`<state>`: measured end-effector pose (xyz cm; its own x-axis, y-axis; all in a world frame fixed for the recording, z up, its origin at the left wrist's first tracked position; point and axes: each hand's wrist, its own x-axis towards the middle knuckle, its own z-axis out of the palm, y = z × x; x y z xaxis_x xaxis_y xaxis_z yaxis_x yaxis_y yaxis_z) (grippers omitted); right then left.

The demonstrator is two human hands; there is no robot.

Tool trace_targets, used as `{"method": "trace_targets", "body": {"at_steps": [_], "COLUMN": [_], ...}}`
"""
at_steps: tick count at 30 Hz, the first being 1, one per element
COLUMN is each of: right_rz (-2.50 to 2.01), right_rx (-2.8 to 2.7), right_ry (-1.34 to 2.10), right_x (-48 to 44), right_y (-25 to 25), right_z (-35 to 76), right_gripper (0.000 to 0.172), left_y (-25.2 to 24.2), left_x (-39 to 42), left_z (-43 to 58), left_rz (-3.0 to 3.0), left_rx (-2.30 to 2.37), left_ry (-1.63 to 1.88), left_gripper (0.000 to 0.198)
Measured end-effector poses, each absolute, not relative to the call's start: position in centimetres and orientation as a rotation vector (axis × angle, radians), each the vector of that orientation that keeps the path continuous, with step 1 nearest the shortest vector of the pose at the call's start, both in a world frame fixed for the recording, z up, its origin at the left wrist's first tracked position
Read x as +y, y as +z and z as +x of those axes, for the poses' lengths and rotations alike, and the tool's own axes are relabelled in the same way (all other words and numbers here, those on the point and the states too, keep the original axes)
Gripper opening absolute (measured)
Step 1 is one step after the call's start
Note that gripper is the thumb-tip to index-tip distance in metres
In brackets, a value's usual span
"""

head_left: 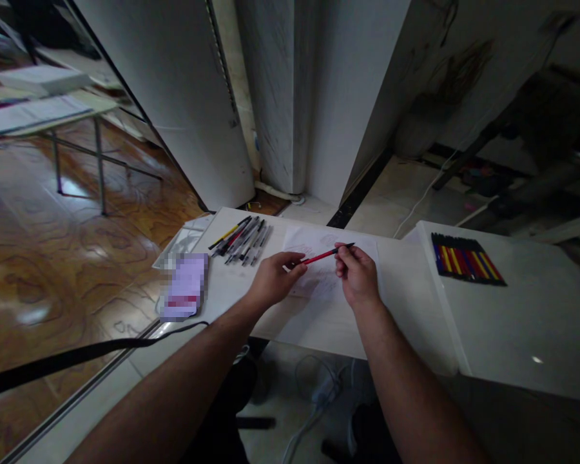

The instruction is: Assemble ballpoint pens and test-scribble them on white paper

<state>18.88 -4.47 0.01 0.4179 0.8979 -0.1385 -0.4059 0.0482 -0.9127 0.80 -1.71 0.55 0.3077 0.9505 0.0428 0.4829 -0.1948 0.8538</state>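
A red pen [321, 256] with a black end is held slantwise between my two hands above a sheet of paper. My left hand [274, 280] pinches its left end between thumb and fingers. On the black end, my right hand [358, 272] has its thumb and fingers closed, and a dark tip sticks out beyond them. Scribbled lines cover the white paper [331, 291] underneath. Left of the paper lies a loose pile of pens [246, 240], mostly clear and black, with a yellow and a red one among them.
A row of red, yellow and blue pens with black ends [468, 261] lies on the raised white surface [526, 322] at right. A purple blurred object [187, 287] rests at the table's left edge. A black strap [77, 354] crosses the lower left. White cables [314, 406] hang below.
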Motion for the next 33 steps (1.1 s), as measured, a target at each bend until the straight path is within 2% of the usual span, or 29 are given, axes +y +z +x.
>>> {"method": "trace_targets", "body": {"at_steps": [5,33], "right_rz": [-1.097,-1.096], "right_rx": [-0.514,-0.613], "right_ry": [1.073,1.046], "right_x": [-4.34,-4.57], "right_y": [-0.09,0.16], "right_z": [19.67,19.58], "right_gripper": [0.031,0.03], "left_y": [0.7,0.95], "left_x": [-1.58,-1.94], "left_z": [0.53,0.67], "left_rz": [1.885,1.956], "left_rx": [1.407,1.365], "left_ry": [0.684,0.695], "left_gripper": [0.033,0.031]}}
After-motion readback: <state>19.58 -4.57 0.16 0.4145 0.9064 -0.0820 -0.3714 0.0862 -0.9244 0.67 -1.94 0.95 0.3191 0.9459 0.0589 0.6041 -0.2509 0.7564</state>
